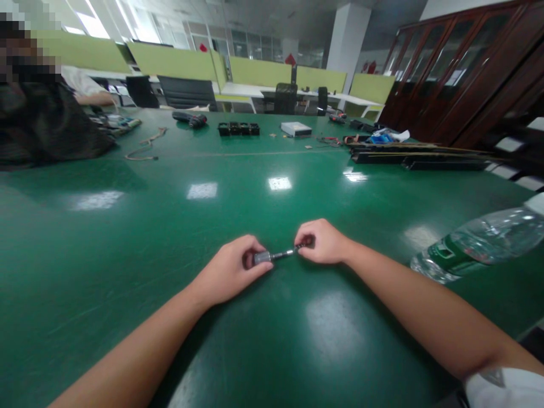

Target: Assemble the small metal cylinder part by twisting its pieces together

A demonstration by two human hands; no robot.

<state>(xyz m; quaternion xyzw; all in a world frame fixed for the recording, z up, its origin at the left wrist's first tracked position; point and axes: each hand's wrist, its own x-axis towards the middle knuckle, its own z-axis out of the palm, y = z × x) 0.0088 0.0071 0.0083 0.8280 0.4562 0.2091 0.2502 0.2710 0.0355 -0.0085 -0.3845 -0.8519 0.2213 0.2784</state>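
Bottle cap (536,204) cut off, co-worker (46,113) partly out of view

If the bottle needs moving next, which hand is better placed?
Probably the right hand: nearer the bottle, though busy at the tool's tip. The left hand is farther off, holding its grey handle.

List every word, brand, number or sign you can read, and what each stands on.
No text is legible.
Green label on the clear plastic bottle: white marks, too blurred.
Small red wall decorations: too small.
White sleeve: a grey mark, unreadable.
Slim grey-handled metal tool: no lettering discernible.
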